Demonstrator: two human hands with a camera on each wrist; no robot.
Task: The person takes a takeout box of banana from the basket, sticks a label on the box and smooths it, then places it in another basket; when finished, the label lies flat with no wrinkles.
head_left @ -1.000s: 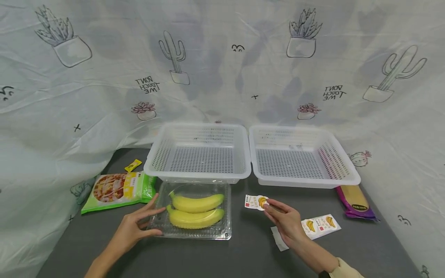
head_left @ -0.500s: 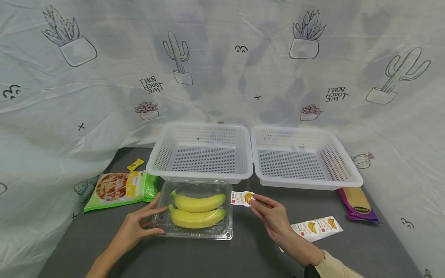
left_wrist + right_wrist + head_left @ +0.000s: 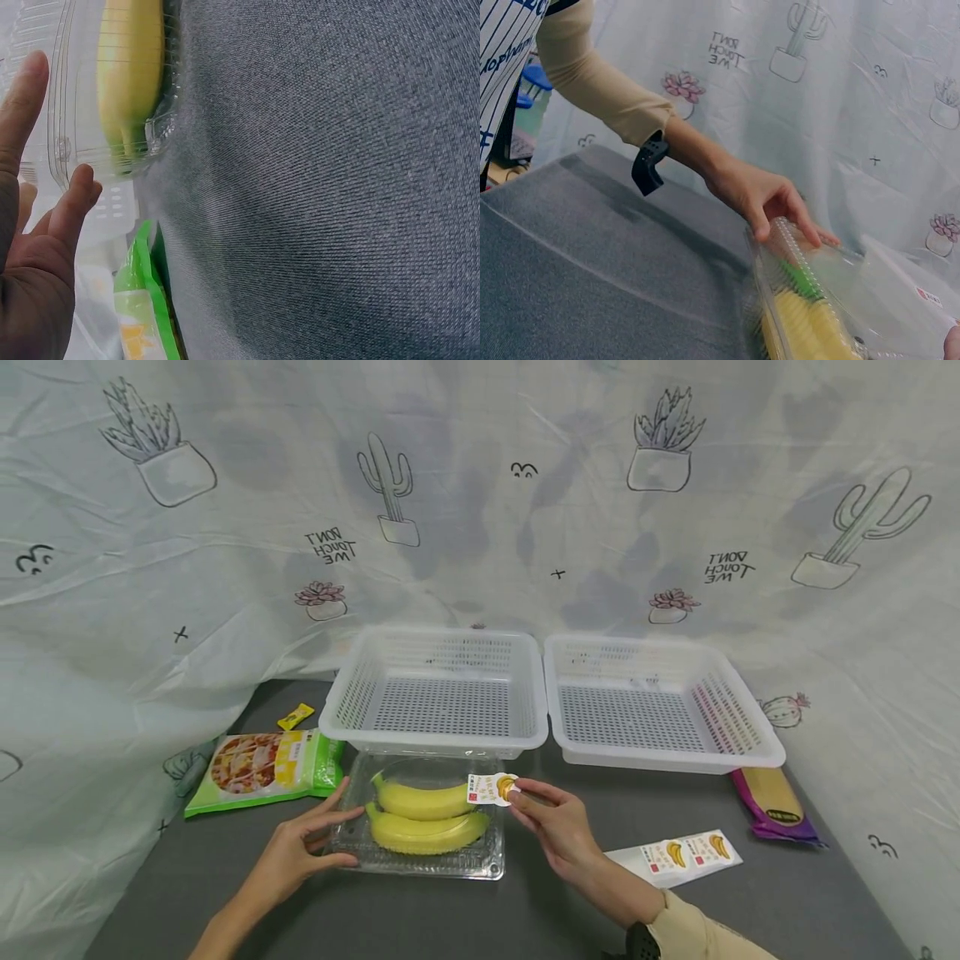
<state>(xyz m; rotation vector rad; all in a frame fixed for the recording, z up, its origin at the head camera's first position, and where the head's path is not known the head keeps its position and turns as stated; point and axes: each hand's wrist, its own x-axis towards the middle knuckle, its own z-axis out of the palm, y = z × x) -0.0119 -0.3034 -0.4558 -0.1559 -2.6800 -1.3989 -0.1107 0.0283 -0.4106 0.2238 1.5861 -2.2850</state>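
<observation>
The right hand (image 3: 558,827) pinches a small white banana label (image 3: 486,789) by its right end, between the thumb and the fingers. The label sticks out to the left of that hand, and its long way runs from side to side. In the head view it lies across the right end of the back banana (image 3: 420,802), over the back right part of the clear plastic box (image 3: 431,867). I cannot tell if the label touches the lid or hangs just above it

The left hand (image 3: 300,852) holds the box by its left side, thumb near the front corner and fingers farther back. So the right hand is the nearer one to the label's spot over the box, and the left hand is on the far side of the bananas. The front banana (image 3: 431,835) lies next to the back one, and both point from side to side too, much like the label

The box sits on the gray table (image 3: 435,922), right in front of the left white basket (image 3: 431,739). A strip of more banana labels (image 3: 690,856) lies by the right arm
</observation>
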